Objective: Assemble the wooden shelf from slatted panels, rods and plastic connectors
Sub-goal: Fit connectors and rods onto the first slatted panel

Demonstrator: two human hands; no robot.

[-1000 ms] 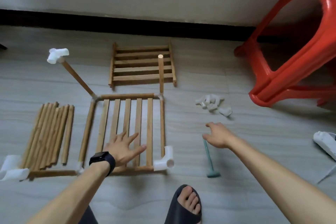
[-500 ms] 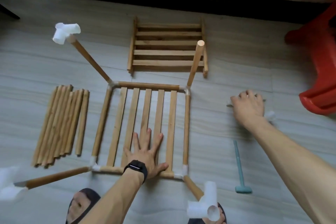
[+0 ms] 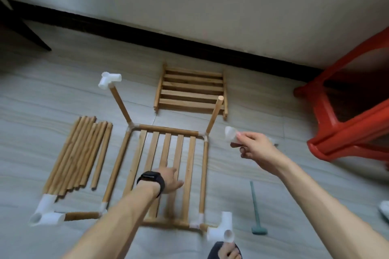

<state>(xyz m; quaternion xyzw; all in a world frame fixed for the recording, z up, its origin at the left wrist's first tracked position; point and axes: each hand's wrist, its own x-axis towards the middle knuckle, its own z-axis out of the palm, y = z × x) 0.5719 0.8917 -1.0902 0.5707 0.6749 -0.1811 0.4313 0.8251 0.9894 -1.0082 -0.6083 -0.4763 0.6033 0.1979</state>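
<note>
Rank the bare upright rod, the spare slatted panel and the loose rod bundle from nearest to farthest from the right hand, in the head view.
1. Bare upright rod, just left of the right hand.
2. Spare slatted panel, beyond that rod.
3. Loose rod bundle, far left.

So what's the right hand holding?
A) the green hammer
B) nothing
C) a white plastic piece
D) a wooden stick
C: the right hand pinches a white plastic connector, while the green hammer lies apart from it.
</note>
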